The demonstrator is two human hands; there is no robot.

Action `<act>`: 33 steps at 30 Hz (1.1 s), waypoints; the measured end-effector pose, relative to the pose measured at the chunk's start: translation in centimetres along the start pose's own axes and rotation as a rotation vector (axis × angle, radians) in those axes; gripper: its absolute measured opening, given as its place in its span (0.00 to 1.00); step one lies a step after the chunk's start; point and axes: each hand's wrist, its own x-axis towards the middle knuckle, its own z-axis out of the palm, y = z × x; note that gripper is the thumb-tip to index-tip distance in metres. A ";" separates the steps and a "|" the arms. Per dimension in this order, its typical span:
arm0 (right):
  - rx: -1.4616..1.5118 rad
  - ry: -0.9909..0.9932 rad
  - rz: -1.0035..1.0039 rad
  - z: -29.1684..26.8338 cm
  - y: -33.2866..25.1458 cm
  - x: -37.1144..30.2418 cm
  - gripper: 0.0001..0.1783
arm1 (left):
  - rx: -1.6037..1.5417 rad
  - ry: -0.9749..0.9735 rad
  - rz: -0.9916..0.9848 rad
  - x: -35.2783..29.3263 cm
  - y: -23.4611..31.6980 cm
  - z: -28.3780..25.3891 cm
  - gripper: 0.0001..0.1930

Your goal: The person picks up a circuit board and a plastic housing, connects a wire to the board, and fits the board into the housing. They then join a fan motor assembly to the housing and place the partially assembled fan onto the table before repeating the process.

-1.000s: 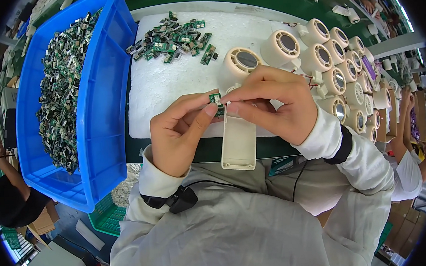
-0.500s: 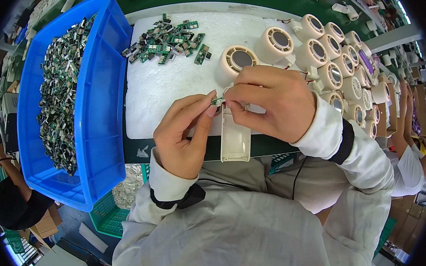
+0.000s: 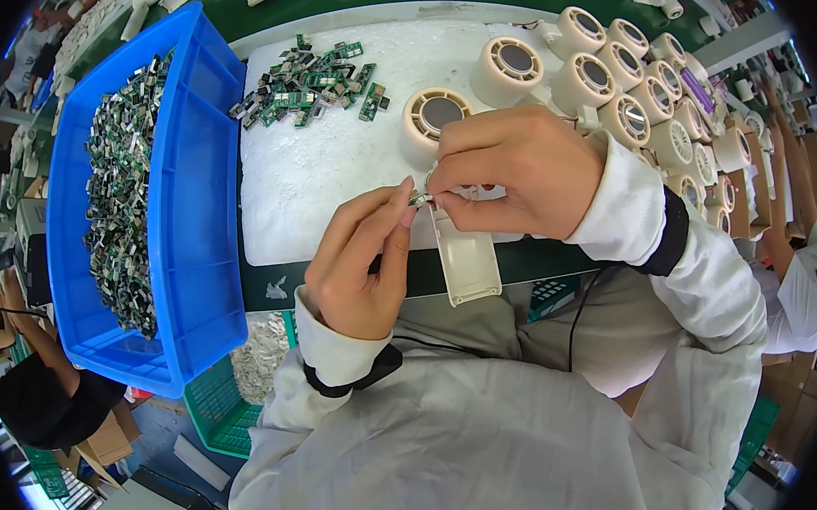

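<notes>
Through my feed I see the left hand near the centre of the frame, thumb and index pinched together, pointing up and right. The right hand, back upward and fingers curled, meets it with thumb and index pressed close. The left forearm rises from lower left; the right forearm slants in from lower right.

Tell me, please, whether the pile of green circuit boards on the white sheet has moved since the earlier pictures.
No: judged against the white sheet, the pile of green circuit boards stays in place near its far left corner.
</notes>
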 end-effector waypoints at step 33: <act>0.376 0.301 0.522 -8.3 6.1 5.0 0.10 | 0.593 0.018 0.110 5.3 -3.0 -4.2 0.24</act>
